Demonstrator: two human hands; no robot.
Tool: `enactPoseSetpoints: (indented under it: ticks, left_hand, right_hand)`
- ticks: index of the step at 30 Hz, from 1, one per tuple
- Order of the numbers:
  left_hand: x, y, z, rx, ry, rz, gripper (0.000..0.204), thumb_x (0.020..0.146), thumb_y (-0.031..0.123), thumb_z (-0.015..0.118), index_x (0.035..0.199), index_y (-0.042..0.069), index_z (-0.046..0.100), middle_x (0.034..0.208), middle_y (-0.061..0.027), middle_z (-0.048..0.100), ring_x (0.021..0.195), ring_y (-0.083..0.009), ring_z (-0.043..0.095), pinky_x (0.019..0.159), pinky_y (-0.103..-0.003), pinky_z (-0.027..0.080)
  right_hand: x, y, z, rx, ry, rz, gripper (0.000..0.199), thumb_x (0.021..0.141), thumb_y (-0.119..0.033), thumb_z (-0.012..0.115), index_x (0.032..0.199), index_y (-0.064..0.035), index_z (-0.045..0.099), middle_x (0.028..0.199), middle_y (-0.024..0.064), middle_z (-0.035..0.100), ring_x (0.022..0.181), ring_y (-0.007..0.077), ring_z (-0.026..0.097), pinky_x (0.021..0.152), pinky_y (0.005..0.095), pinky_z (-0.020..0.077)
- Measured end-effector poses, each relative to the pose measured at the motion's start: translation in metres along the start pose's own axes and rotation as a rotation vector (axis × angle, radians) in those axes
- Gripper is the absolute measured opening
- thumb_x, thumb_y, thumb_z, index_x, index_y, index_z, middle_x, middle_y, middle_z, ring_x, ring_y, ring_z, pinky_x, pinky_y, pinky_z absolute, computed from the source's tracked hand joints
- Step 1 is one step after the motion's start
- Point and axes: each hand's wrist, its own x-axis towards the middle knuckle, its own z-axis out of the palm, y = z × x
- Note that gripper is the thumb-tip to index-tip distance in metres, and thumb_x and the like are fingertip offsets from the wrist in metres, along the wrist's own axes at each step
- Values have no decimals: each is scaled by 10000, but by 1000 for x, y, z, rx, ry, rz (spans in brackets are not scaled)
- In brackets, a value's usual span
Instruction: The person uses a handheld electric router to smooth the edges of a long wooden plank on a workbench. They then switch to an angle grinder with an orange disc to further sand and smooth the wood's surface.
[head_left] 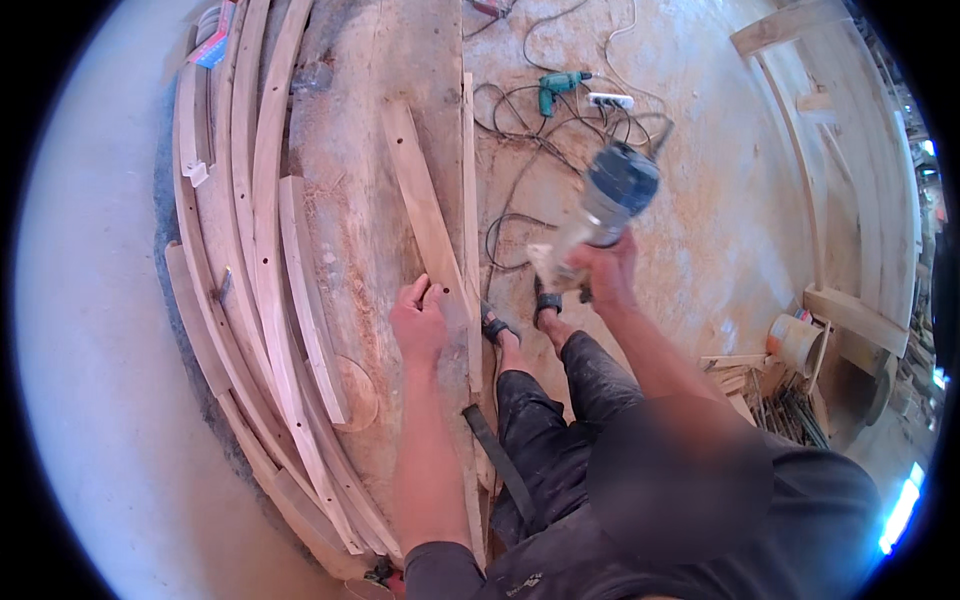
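Note:
My right hand grips a trim router with a dark blue motor body and a silver lower part. The router is held in the air to the right of the bench, and its lower end is blurred. On the bench lies a short, flat wooden piece, slanting, with a dark hole close to each end. At its near end my left hand has its fingers curled against the wood beside the hole. Part of that grip is hidden by the hand itself.
Long curved wooden strips lie along the bench's left side. A green drill, a white power strip and tangled black cords are on the dusty floor. At right stand a bucket and a wooden frame.

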Motion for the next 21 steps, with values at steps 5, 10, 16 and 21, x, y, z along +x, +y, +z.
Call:
enactPoseSetpoints:
  ticks: [5,10,16,21]
  left_hand:
    - [13,28,-11,-31,-210,-186,209,897,82,717,1051,-54,753,827,-73,687,771,-156,641,713,-304,511]
    - [8,5,-10,-63,-165,48,214,880,35,688,1075,-34,743,939,-112,672,853,-202,647,761,-338,510]
    - [-30,-10,-8,130,-109,270,290,882,0,662,1169,3,709,970,-132,605,928,-287,604,837,-352,486]
    - [-38,-18,-2,-45,-95,219,243,910,4,644,1143,-9,711,1009,-97,632,946,-221,617,830,-333,492]
  right_hand:
    - [-9,23,66,-131,-158,-436,412,648,-65,797,1040,-24,679,1018,46,706,915,182,666,830,350,536]
    - [-12,51,119,-524,-174,-963,388,674,-143,814,1037,-90,686,1010,60,713,905,238,680,803,353,521]
    - [-26,60,135,-332,-227,-783,372,681,-153,819,1031,-114,698,987,38,726,860,244,683,775,348,531]
    - [-33,85,120,-645,-182,-1063,330,761,-248,796,1055,-133,701,963,1,713,871,227,681,801,382,546]
